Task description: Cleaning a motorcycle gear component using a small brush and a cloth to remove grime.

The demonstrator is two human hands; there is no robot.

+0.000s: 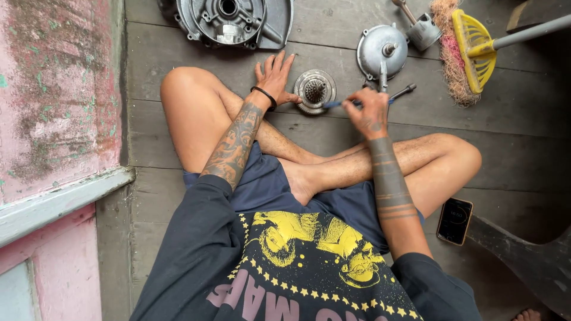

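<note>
I sit cross-legged on a grey wooden floor. My left hand rests flat on the planks with fingers spread, its thumb touching the left rim of a round metal clutch part. My right hand is closed around a slim tool with a blue handle, whose tip points at the clutch part's lower right edge. A black band circles my left wrist.
A large engine cover lies at the top. A round metal housing, a wrench and a small metal cup lie to the right. A yellow broom is top right, a phone by my right knee, a pink wall left.
</note>
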